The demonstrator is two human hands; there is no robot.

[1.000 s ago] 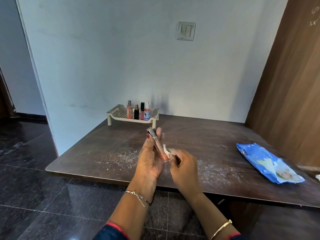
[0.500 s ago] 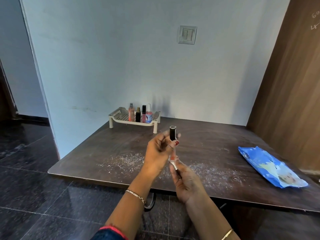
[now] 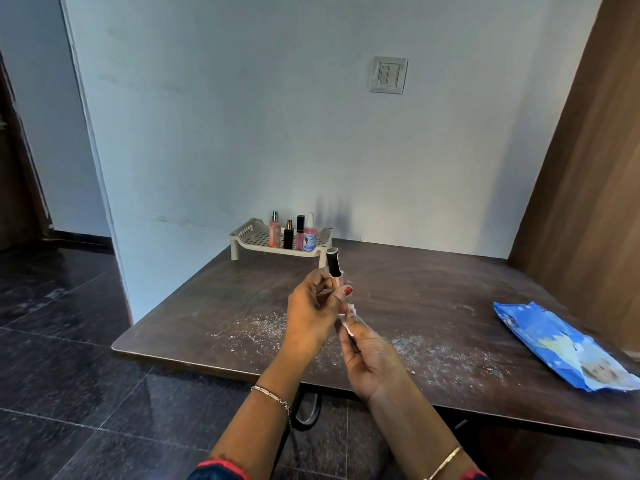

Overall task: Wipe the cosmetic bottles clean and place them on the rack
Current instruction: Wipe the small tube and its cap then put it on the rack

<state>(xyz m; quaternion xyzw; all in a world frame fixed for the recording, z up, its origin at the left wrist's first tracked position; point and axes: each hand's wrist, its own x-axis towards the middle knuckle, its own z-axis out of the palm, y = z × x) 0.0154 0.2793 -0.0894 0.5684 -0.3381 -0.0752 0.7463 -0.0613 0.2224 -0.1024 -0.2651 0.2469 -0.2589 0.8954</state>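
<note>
My left hand (image 3: pixel 311 313) grips a slim cosmetic tube with a black cap (image 3: pixel 333 262), held upright above the dark table (image 3: pixel 433 282). Just below it my right hand (image 3: pixel 369 358) pinches a small white wipe (image 3: pixel 349 315) against the tube's lower end, which the fingers mostly hide. At the table's far left corner stands a cream plastic rack (image 3: pixel 247 233). On the rack stand a pink spray bottle (image 3: pixel 274 230), a small black bottle (image 3: pixel 288 233), a pink gloss tube with a black cap (image 3: pixel 300 233) and a white-pink bottle with a blue label (image 3: pixel 310 233).
A blue pack of wipes (image 3: pixel 557 344) lies near the table's right edge. White powder or crumbs (image 3: pixel 436 351) are scattered over the near part of the table. A wooden panel (image 3: pixel 588 188) bounds the right side, a pale wall the back.
The tube went from tilted to upright in my left hand, cap upward. My right hand with the wipe shifted below it. The camera view also moved slightly.
</note>
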